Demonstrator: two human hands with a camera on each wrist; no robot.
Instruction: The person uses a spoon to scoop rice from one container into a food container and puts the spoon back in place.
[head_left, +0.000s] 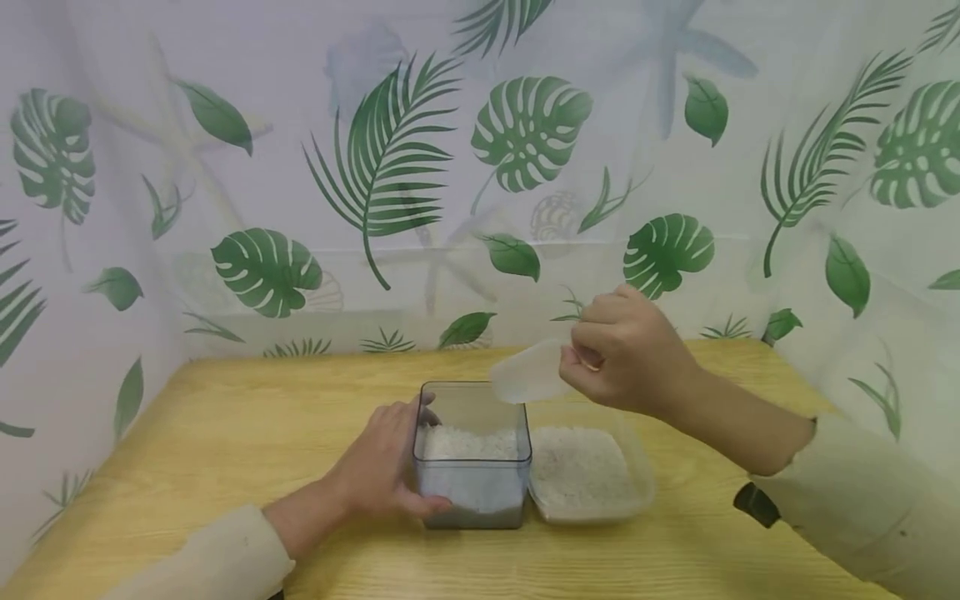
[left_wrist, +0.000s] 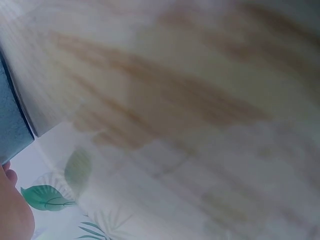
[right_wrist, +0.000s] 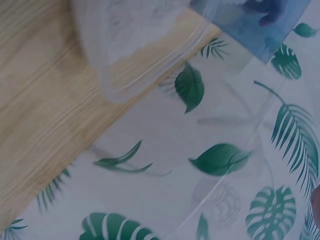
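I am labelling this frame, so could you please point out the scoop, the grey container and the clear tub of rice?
scoop (head_left: 527,375): head view, on its translucent bowl.
grey container (head_left: 472,492): head view, on its front wall.
clear tub (head_left: 643,479): head view, on its right rim.

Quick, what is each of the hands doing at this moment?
Left hand: grips the side of the clear square container of rice.
Right hand: pinches a translucent plastic scoop above the containers.
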